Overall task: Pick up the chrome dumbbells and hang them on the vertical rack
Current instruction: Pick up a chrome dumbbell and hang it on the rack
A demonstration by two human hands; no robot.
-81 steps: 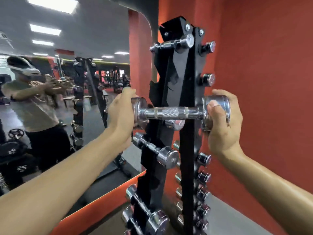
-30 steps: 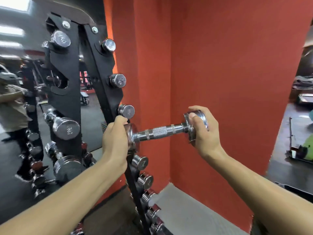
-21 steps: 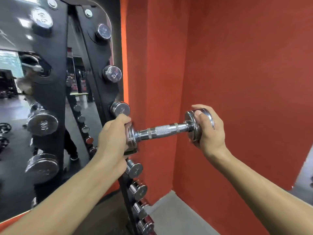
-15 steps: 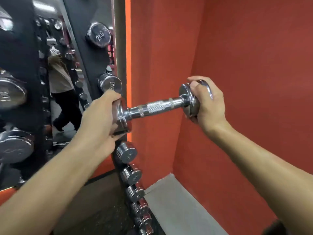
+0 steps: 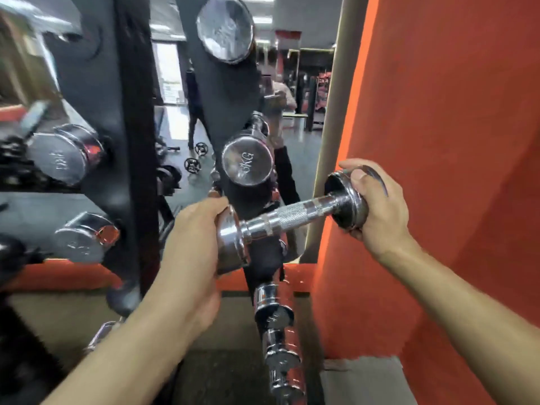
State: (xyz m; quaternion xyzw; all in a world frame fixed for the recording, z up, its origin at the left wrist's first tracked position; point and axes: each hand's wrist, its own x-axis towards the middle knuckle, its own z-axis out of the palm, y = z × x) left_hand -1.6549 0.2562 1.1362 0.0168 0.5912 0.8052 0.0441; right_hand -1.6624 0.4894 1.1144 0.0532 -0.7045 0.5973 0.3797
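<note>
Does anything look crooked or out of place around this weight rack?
Only the knurled chrome dumbbell: it is off the black vertical rack, held tilted, right end higher, left hand and right hand gripping its end discs.

Both arms extended. Left hand [image 5: 193,244] curled round one dumbbell [image 5: 292,213] head; right hand [image 5: 378,207] grips the other.

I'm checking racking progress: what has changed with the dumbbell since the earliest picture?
The dumbbell moved from level across the front of the rack to its right side, now tilted with the right end higher, its left end just below the 5KG head. Nothing was let go: the left hand and right hand still grip its ends; it is not hung yet.
</note>
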